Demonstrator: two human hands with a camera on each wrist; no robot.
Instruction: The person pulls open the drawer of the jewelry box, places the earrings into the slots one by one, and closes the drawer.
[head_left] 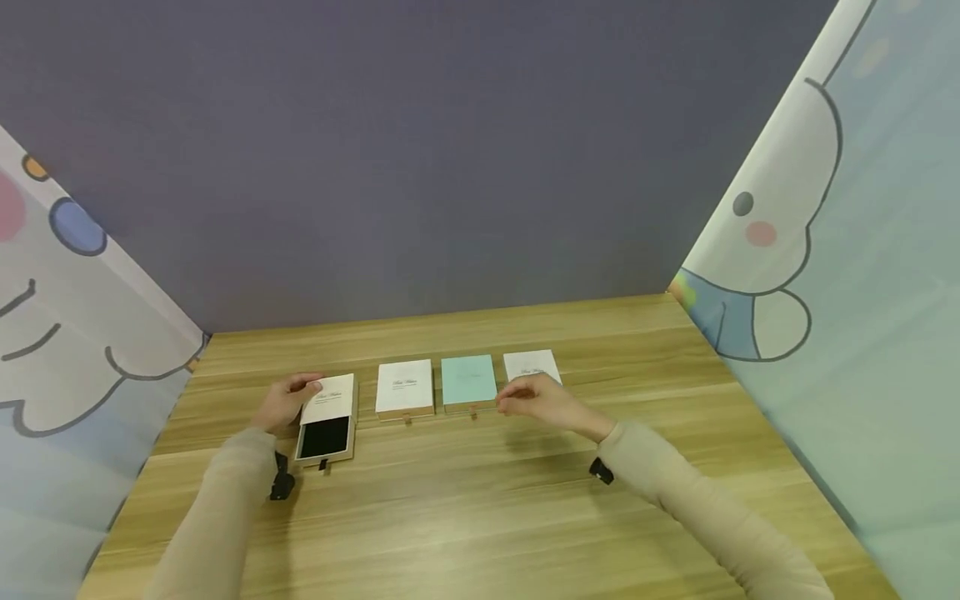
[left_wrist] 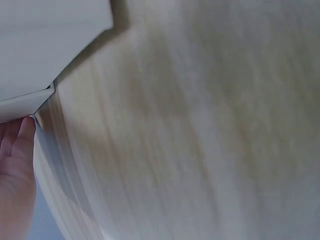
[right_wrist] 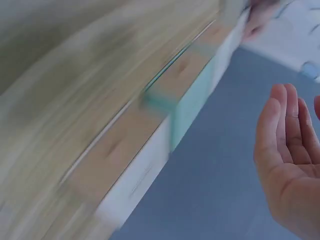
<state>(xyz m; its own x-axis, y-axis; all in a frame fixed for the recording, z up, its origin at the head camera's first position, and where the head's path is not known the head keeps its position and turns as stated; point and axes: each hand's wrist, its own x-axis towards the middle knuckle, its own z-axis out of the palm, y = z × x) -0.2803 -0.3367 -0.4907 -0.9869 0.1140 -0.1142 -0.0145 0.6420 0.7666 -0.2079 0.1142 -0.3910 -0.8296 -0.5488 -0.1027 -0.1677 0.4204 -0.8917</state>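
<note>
My left hand [head_left: 283, 402] grips the leftmost white drawer box [head_left: 330, 402], its thumb on the printed lid near the left edge. The drawer [head_left: 351, 438] of that box is slid out toward me and shows a black lining. In the left wrist view, fingers [left_wrist: 20, 145] lie against the pale box's edge. My right hand [head_left: 551, 403] is raised over the front of the row, fingers slightly bent and nothing in them. It overlaps the rightmost white box [head_left: 531, 362] and comes close to the teal box [head_left: 468, 380]. The right wrist view shows those fingers loosely cupped.
Between the teal box and the leftmost one lies another white box [head_left: 405, 387], closed, with a small pull tab in front. All stand in a row on the wooden table [head_left: 450, 508]. A dark grey panel [head_left: 420, 167] rises behind, and cartoon-printed curtains [head_left: 862, 250] hang at both sides.
</note>
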